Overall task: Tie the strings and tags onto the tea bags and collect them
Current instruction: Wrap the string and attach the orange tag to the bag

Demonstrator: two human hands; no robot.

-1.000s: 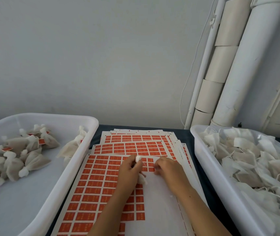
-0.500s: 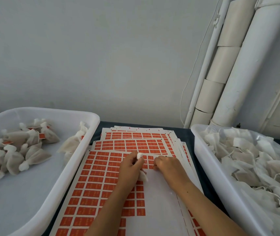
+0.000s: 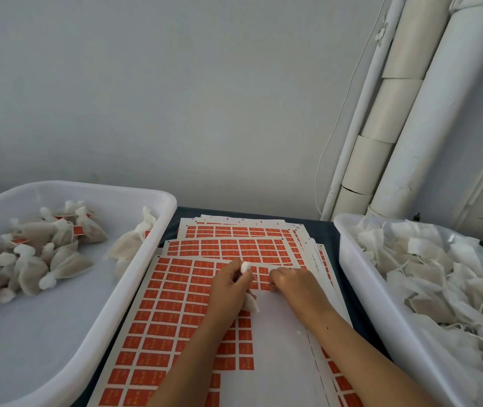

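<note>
My left hand [image 3: 229,284] grips a white tea bag [image 3: 246,267]; its gathered top pokes out above my fingers and its body hangs out below my palm. My right hand [image 3: 291,284] rests on the top sheet of orange tag stickers [image 3: 175,292], with its fingertips curled down at the edge of a tag; whether they pinch one is hidden. The sheet's right part is bare backing where tags are gone. Tied tea bags with orange tags [image 3: 37,251] lie in the left white tray [image 3: 134,277]. Loose tea bags with strings [image 3: 440,277] fill the right white tray [image 3: 351,259].
More sticker sheets [image 3: 234,233] are stacked under the top one on a dark table [image 3: 328,227]. A grey wall stands behind, with white pipes [image 3: 428,113] and a thin cable at the right corner.
Both hands stay almost in place over the sticker sheet. The view has tilted slightly, so the trays and sheets sit a little differently in the picture.
</note>
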